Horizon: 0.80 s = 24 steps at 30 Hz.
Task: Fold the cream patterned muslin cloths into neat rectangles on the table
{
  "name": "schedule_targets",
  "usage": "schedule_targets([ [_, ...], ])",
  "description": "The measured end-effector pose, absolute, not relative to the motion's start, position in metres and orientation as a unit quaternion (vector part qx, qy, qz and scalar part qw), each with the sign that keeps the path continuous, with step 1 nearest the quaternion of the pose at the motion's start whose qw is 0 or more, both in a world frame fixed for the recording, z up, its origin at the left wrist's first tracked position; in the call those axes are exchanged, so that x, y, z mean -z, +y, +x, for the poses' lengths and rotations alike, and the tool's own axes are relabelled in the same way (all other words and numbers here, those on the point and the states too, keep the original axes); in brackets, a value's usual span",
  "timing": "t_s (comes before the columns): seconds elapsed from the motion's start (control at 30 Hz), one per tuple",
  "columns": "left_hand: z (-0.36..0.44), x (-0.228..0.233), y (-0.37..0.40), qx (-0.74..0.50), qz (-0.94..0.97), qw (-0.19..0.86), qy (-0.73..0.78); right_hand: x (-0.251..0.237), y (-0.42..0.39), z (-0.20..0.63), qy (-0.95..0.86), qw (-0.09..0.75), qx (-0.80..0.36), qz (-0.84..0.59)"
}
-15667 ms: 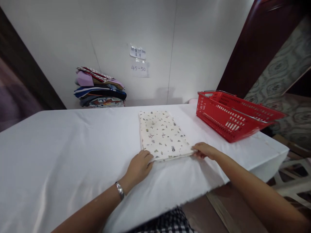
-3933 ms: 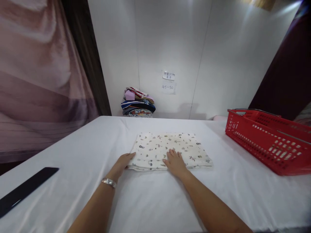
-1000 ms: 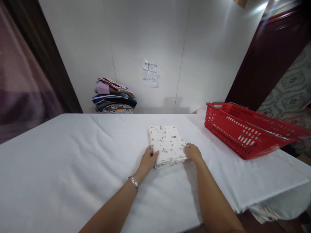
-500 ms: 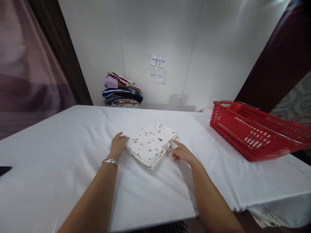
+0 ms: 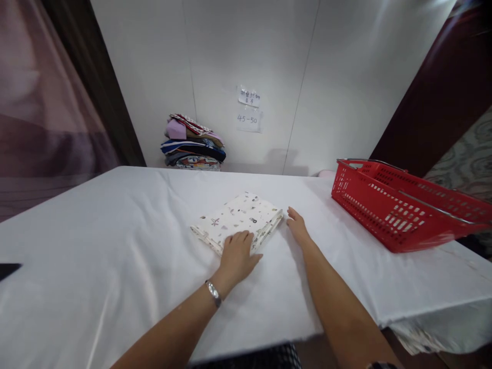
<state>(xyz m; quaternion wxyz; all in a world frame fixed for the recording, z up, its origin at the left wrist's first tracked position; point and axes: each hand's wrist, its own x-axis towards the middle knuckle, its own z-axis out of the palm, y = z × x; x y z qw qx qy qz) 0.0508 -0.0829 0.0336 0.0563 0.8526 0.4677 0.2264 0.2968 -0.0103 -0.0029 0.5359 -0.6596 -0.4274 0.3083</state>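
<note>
A folded white cloth with a small scattered print lies flat in the middle of the table, its layered edges facing me. My left hand, with a silver bracelet at the wrist, rests on the cloth's near corner. Its fingers lie over the top and the thumb points off to the right. Just beyond the cloth's right corner is my right hand, with the fingers stretched out and nothing in them. Part of the near corner is hidden under my left hand.
A red plastic basket with metal handles stands at the right of the white-covered table. Against the wall at the back left is a stack of folded fabrics. Two paper notes are taped to the wall.
My left hand has moved from the cloth's left corner to its near corner. My right hand has shifted outward from the right edge, and its fingers have straightened. The cloth stays in place.
</note>
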Motion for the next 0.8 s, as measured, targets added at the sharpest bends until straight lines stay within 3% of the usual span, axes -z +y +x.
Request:
schedule_targets([
  [0.2, 0.028, -0.023, -0.074, -0.186, 0.878, 0.017, 0.441, -0.014, -0.002, 0.285, -0.502, 0.485, -0.367, -0.615],
  [0.33, -0.034, -0.024, -0.045, -0.164, 0.858, 0.005, 0.487, -0.012, -0.032, 0.288, -0.566, 0.393, -0.437, -0.577],
  [0.53, -0.077, -0.029, -0.041, -0.177, 0.826, 0.093, 0.527, -0.004, -0.063, 0.277, -0.586, 0.465, -0.283, -0.601],
  [0.8, -0.043, -0.035, -0.044, -0.213, 0.848, 0.045, 0.484, -0.013, -0.056, 0.253, -0.709, 0.381, -0.214, -0.554],
])
